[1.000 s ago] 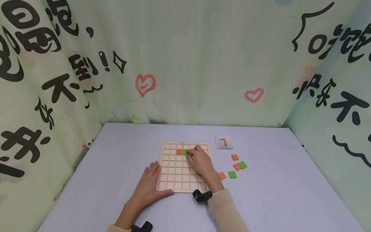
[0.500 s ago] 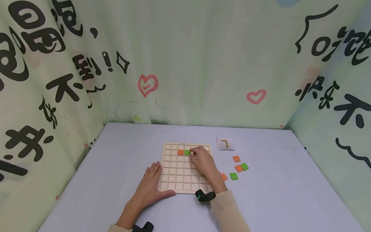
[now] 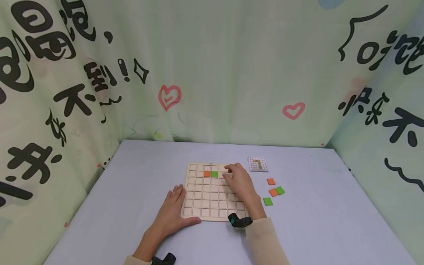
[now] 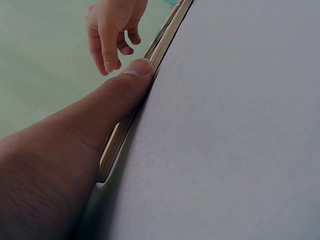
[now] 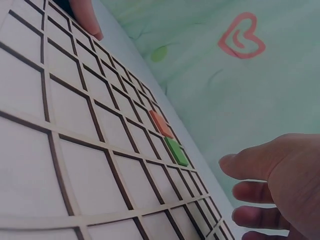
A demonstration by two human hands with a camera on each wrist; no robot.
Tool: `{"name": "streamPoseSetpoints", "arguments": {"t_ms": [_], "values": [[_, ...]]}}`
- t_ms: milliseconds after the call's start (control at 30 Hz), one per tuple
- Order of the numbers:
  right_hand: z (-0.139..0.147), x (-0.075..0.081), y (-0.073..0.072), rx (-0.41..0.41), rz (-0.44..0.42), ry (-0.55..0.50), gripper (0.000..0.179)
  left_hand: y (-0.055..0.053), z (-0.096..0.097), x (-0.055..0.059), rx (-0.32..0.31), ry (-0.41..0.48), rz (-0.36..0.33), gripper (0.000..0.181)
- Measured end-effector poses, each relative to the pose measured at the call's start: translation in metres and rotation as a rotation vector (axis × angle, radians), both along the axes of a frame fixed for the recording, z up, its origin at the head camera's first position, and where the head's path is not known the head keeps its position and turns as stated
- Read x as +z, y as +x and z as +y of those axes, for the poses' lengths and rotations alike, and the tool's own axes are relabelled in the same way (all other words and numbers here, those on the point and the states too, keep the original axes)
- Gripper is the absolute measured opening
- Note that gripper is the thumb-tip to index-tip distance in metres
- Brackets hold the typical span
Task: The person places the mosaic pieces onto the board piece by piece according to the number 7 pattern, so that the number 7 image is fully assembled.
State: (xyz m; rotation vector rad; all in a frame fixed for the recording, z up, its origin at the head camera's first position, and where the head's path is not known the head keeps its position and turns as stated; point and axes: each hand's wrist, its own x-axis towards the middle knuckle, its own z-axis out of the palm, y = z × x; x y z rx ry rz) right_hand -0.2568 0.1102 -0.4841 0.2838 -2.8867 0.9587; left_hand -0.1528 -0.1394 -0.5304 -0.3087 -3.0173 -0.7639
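A wooden grid board (image 3: 197,204) lies on the table. In its second row from the far edge, an orange square tile (image 3: 207,174) sits in a cell with a green square tile (image 3: 214,174) directly to its right. My left hand (image 3: 169,211) rests against the board's near left corner, fingers straight along the left side and thumb (image 4: 135,70) on the near edge. Above the board, right of the green tile, my right hand (image 3: 240,180) hovers with fingers loosely bent and nothing between them. The right wrist view shows thumb and fingertips apart.
Right of the board lie loose tiles: one orange tile (image 3: 271,182), another orange tile (image 3: 273,192) overlapping a green tile (image 3: 280,190), and a nearer green tile (image 3: 268,201). A small printed grid card (image 3: 258,164) lies behind them. A curtain (image 3: 228,73) surrounds the table.
My right hand has let go of the green tile and moved right, leaving it in its cell. My right forearm now hides the nearest loose orange tile. The left hand stays on the board.
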Motion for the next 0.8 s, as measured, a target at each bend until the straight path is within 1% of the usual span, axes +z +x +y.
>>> {"name": "streamPoseSetpoints", "arguments": {"t_ms": [200, 400, 600, 800], "values": [[0.010, 0.005, -0.003, -0.030, 0.017, 0.002, 0.035, 0.000, 0.000, 0.000, 0.000, 0.007, 0.003, 0.122], [0.019, 0.010, -0.003, -0.054, 0.024, -0.023, 0.037, 0.000, 0.000, 0.002, 0.000, 0.014, 0.010, 0.122], [0.026, 0.012, -0.002, -0.067, 0.030, -0.030, 0.038, 0.001, 0.000, 0.001, -0.008, 0.009, 0.028, 0.121], [0.034, 0.011, -0.004, -0.100, 0.028, -0.011, 0.038, 0.001, 0.000, 0.000, -0.005, 0.012, 0.021, 0.121]]}}
